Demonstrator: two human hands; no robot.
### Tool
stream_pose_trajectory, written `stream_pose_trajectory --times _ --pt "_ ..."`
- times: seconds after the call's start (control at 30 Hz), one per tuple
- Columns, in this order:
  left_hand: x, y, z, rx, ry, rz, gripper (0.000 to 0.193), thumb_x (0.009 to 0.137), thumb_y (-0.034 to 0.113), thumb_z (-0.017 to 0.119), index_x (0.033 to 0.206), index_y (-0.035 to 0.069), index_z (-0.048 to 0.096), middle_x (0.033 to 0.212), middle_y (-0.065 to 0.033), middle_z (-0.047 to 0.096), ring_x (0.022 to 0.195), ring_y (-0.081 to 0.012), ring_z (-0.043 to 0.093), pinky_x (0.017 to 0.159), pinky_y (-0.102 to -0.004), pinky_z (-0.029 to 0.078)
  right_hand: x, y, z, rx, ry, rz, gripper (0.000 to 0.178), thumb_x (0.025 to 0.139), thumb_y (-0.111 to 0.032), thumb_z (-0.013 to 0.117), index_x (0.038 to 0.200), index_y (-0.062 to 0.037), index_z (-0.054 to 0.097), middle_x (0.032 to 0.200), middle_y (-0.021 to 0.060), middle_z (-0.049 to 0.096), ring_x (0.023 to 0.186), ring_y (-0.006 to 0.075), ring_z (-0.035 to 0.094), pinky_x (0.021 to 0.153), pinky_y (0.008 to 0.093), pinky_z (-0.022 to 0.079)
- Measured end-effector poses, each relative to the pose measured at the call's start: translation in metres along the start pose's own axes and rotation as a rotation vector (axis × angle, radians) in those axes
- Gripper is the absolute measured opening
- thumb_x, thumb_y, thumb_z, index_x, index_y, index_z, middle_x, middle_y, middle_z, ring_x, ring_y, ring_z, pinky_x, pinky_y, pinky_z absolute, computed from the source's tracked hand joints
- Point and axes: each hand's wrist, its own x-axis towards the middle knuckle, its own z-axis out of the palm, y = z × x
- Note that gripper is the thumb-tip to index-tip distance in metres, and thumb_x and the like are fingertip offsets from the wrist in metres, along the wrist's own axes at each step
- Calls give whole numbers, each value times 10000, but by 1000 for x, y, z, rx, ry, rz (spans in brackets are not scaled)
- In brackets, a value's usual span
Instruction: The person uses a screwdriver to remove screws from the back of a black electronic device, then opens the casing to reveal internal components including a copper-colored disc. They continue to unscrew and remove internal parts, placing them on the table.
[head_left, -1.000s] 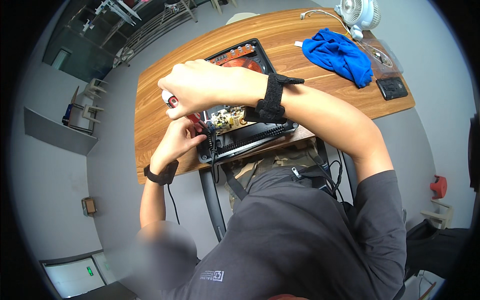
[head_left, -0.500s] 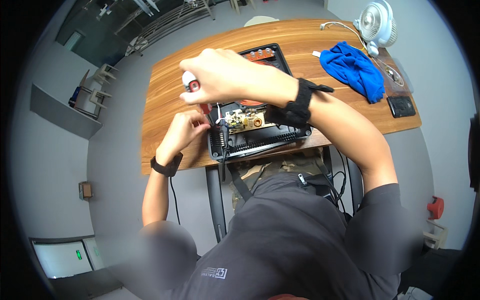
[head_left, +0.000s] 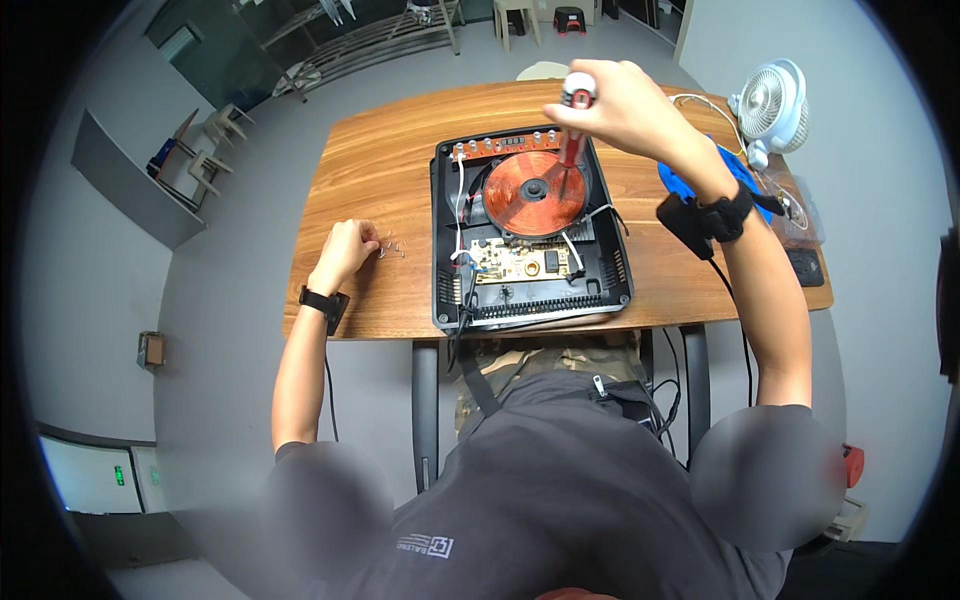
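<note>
Your right hand (head_left: 625, 110) has its fingers wrapped tight round a red-and-white-handled screwdriver (head_left: 573, 125), held upright over the far side of the opened black induction cooker (head_left: 530, 235), tip down by the copper coil (head_left: 533, 192). Your left hand (head_left: 345, 252) rests on the wooden desk (head_left: 385, 160), left of the cooker, fingers curled over small metal screws (head_left: 390, 247); whether it grips any, cannot tell. Blue cloth (head_left: 690, 180) and white fan (head_left: 772, 105) far right.
</note>
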Motion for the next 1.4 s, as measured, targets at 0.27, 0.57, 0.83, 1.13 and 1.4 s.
stream_pose_trajectory --times 0.27,0.57,0.83,1.13,1.4 --pt "16 -12 22 13 22 15 85 830 60 722 902 19 740 838 -215 730 834 -381 720 790 -442 566 -44 63 -26 -26 -200 315 368 797 -342 706 762 24 696 712 188 712 720 351 724 707 419 571" --pt "15 -16 23 -23 37 93 81 822 42 723 878 -16 728 840 -218 730 821 -374 718 791 -427 564 -65 98 -15 -203 -411 466 344 775 -393 698 781 -61 786 734 197 719 742 351 722 722 430 579" --pt "12 -9 18 -52 23 71 151 824 126 783 873 -5 726 835 -197 721 813 -336 709 763 -414 557 -84 134 24 -170 -481 575 352 774 -420 682 728 -90 793 726 150 739 737 296 737 717 379 588" --pt "0 52 -15 -184 106 174 218 903 182 733 945 -30 703 966 -175 686 826 -279 691 769 -401 554 -97 161 64 -194 -472 624 428 788 -453 707 803 -30 768 831 220 737 821 353 730 768 423 579" --pt "-27 118 -13 -299 -62 376 198 887 147 744 999 -12 710 857 -131 713 751 -213 690 697 -339 558 -102 169 85 -127 -486 686 474 788 -468 718 807 3 764 882 260 737 858 381 732 794 455 578"
